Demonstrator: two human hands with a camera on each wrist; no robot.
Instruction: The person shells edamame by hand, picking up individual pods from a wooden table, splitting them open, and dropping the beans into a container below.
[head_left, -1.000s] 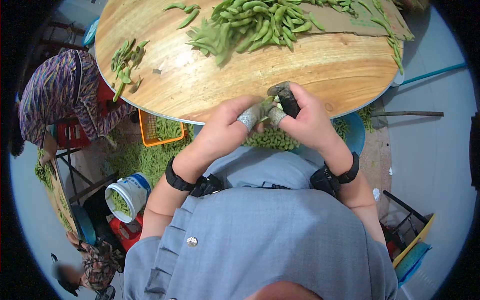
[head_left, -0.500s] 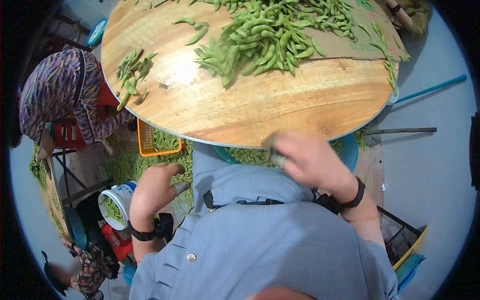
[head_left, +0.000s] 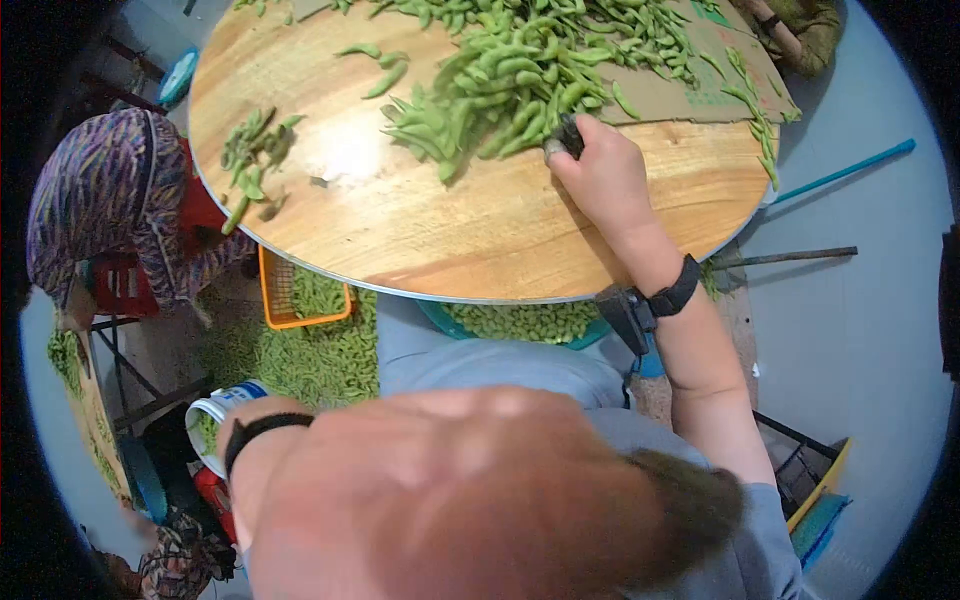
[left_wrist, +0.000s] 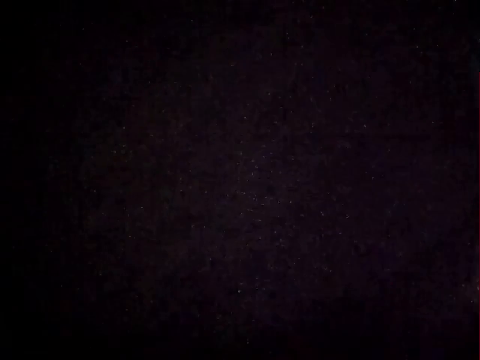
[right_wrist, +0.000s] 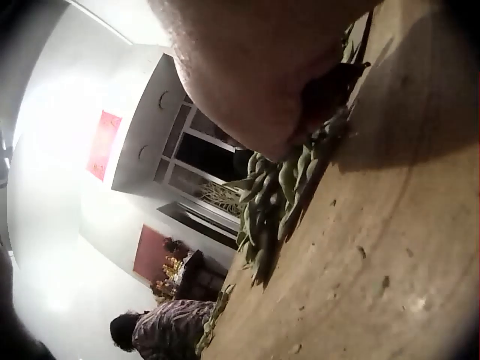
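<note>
My right hand (head_left: 608, 178) reaches over the round wooden table (head_left: 420, 235), its fingers curled at the near edge of a heap of green soybean pods (head_left: 510, 75). Dark and grey wraps cover its thumb and forefinger; I cannot tell whether a pod is between them. In the right wrist view the same hand (right_wrist: 247, 82) looms dark beside the pods (right_wrist: 262, 202). Large and blurred, my left hand (head_left: 450, 490) is raised close to the head camera, with a dark covering at its finger end. The left wrist view is black.
Below the table edge sits a teal basin (head_left: 590, 333) of pods. An orange basket (head_left: 305, 322) and a white bucket (head_left: 205, 435) stand left, among pods strewn on the floor. Cardboard (head_left: 690, 95) lies under part of the heap. A person in a patterned top (head_left: 105, 200) bends at the left.
Both hands were together over the table edge, then parted. The right hand has since moved forward to the pod heap. The left went down left, then rose close to the head camera.
</note>
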